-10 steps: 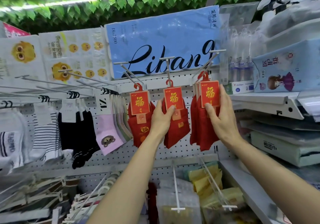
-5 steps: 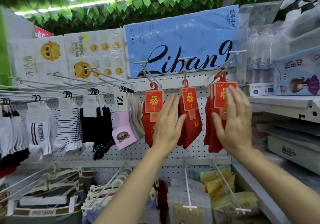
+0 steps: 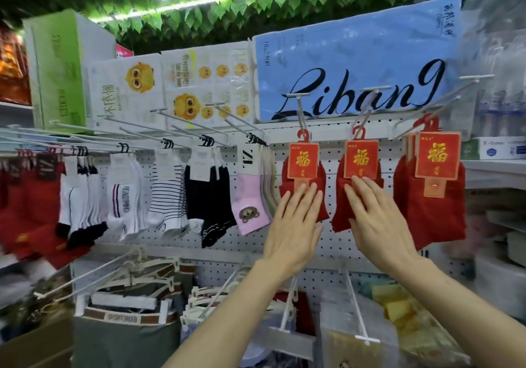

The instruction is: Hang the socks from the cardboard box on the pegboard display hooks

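both hands were flat with fingers straight, gripping nothing. the left hand (image 3: 294, 226) lay over the lower edge of the left red socks (image 3: 303, 179); the right hand (image 3: 380, 222) lay over the middle red socks (image 3: 360, 185). a strip of bare pegboard (image 3: 333, 242) showed between the two packs. a thicker red stack (image 3: 435, 191) hung at the right, just beside the shelf edge (image 3: 495, 168). each hung from its own hook (image 3: 301, 114).

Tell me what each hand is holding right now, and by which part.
Nothing is held. The left hand and right hand are open, fingers straight, in front of the hanging red socks.
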Demonstrator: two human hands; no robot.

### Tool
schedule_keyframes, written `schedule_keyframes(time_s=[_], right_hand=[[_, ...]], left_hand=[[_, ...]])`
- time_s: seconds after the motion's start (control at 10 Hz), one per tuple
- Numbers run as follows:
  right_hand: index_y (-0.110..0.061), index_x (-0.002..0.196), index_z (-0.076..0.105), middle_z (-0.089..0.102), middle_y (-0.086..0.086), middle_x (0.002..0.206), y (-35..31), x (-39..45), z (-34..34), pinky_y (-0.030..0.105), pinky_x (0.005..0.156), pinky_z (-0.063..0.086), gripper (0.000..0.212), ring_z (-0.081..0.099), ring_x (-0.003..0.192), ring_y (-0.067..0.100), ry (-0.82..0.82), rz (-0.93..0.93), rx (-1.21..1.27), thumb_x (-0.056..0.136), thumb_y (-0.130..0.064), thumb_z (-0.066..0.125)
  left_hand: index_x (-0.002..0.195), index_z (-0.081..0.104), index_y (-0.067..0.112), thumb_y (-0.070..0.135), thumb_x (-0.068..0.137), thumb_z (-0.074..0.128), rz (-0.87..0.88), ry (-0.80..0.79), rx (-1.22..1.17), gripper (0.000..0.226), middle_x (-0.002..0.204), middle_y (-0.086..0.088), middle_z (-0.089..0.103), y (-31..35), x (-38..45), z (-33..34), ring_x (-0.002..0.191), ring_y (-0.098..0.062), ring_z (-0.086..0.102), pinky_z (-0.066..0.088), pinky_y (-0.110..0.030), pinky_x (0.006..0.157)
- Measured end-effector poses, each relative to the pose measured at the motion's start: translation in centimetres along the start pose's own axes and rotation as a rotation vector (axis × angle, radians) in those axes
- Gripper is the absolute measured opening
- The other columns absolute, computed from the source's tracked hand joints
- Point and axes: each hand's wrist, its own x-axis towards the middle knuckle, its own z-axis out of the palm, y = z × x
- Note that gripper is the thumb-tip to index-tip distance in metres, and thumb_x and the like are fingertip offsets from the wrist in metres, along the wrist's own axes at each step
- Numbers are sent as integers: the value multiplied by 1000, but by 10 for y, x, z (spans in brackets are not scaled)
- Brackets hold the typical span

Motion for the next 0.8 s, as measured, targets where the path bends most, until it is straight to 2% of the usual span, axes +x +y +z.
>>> schedule_keyframes(time_s=[0.1,0.3,0.5,0.6,0.7,0.8], right_hand=[[6,142,44,42,25,148,-13,5,0,56,108,39,72,38,138,43,35,1,20,77,-7,74],[5,143,43,43,24,148,-73,15,3,52,109,37,69,39,137,41,118,-40,54,80,-9,69],[5,139,48,47,25,145,-156,33,29,55,105,43,69,41,134,41,75,-133,25,76,-9,72],[5,140,48,47,25,144,-179,40,39,53,104,42,63,39,132,39,34,-105,-21,81,-12,64],[6,136,51,49,24,142,-194,40,49,48,104,34,60,45,130,40,17,-71,-62,81,-17,52],[6,133,54,51,25,140,-207,35,47,51,103,39,57,48,127,43,52,25,-56,79,-9,66]], left_hand=[[157,19,13,40,101,21,28,4,-5,63,165,-4,14,-20,-9,-8,153,-20,8,10,-43,125],[154,31,13,39,100,30,34,10,78,60,161,-8,29,-99,-49,-15,149,-25,25,15,-43,120],[156,25,12,40,100,36,9,-26,93,63,163,-8,23,-183,-88,-16,151,-25,18,10,-45,120],[155,27,10,43,101,25,52,-114,96,63,163,-7,22,-206,-94,-17,152,-24,16,7,-45,121],[158,9,12,45,106,24,132,-185,28,64,166,-4,4,-213,-92,-22,153,-20,0,-6,-40,123],[159,5,14,44,106,22,165,-202,-58,62,166,-2,0,-209,-93,-25,153,-19,-3,-7,-40,123]])
